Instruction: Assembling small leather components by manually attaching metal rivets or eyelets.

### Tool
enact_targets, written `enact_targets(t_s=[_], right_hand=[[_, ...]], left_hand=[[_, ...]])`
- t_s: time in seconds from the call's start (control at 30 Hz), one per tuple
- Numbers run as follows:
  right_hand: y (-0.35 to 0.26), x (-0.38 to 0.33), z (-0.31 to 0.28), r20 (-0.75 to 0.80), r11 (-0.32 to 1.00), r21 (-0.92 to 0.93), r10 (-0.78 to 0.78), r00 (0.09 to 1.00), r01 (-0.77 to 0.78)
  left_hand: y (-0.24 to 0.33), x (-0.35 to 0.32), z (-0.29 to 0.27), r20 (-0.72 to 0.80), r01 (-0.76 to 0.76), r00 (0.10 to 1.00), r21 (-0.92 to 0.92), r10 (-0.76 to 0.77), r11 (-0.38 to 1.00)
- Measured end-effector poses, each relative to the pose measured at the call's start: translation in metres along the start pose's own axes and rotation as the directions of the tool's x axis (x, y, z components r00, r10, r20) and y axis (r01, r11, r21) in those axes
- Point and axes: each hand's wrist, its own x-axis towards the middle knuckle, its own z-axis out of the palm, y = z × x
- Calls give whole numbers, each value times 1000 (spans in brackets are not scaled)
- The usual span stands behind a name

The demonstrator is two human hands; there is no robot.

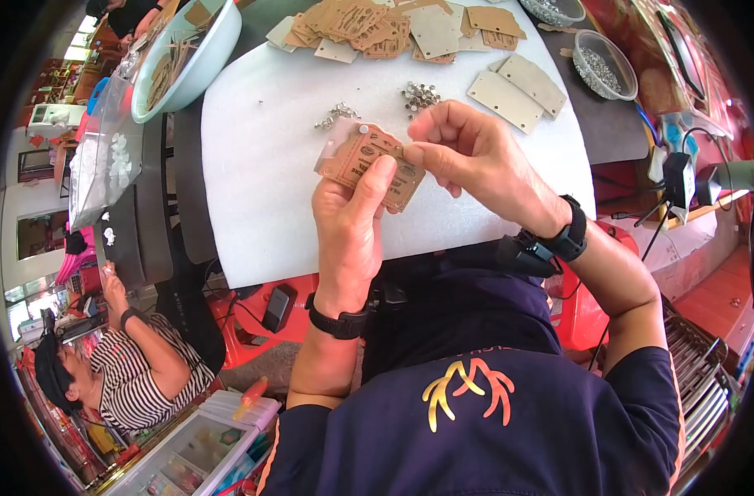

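My left hand [352, 219] grips a small brown printed plate [365, 161] above the white mat, thumb on its face. A clear plastic piece [334, 145] sticks out past the plate's left edge, and a round silver stud [363, 129] shows at its top corner. My right hand [468, 153] is closed in a pinch at the plate's upper right corner; whatever is between its fingertips is too small to make out. Just beyond lie two little heaps of metal rivet parts, one of silver pieces [337, 116] and one of round caps [418, 97].
The white foam mat [253, 198] bears a pile of brown and grey plates [352, 29] at the back and grey plates [517, 91] at right. Tubs of metal parts [604, 66] stand far right, a blue basin [183, 62] far left. A person in stripes [150, 364] works at left.
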Motion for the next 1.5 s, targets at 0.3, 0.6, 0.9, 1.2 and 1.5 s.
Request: enact_targets(t_s=[0.3, 0.6, 0.9, 1.2, 1.5], right_hand=[[-4, -19, 4, 62, 966, -249, 91, 994, -73], [6, -16, 9, 120, 974, -168, 174, 977, -153], [-14, 28, -32, 99, 509, -807, -384, 918, 299], [2, 52, -27, 291, 184, -903, -406, 867, 389], [9, 64, -23, 351, 41, -915, -409, 842, 401]], left_hand=[[4, -5, 3, 35, 66, 997, -56, -64, 996], [-1, -16, -5, -17, 130, 991, -148, -134, 980], [-6, -15, -24, -85, 28, 996, -63, -33, 998], [-6, -13, -19, -115, 16, 993, -79, -25, 997], [-8, -12, -21, -65, 30, 997, -45, -33, 999]])
